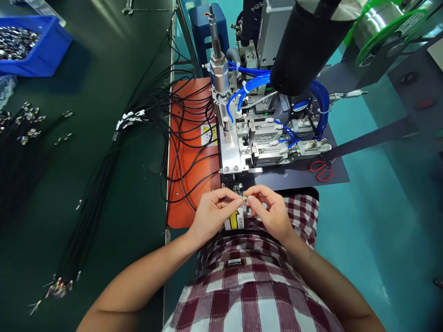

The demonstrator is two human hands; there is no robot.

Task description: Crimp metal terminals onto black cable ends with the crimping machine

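Observation:
My left hand [215, 210] and my right hand [270, 210] meet in front of my lap, at the near end of the machine. Both are closed, thumb and fingers pinched round a tiny greenish-gold piece [244, 198], mostly covered by the fingertips and too small to name. Just beyond them is the machine [231, 154], with metal slides, cylinders and blue air hoses. Below the fingers a label with a yellow arrow [235, 220] shows. Black cables [183, 152] loop over the orange plate [188, 214] to the left of the machine.
On the dark green table lies a long bundle of black cables [100, 203] with bare wire ends, beside a second pile with metal connectors [31, 122]. A blue bin [51, 50] holds small metal parts. Red-handled scissors [321, 169] and a solder wire spool [384, 27] are at right.

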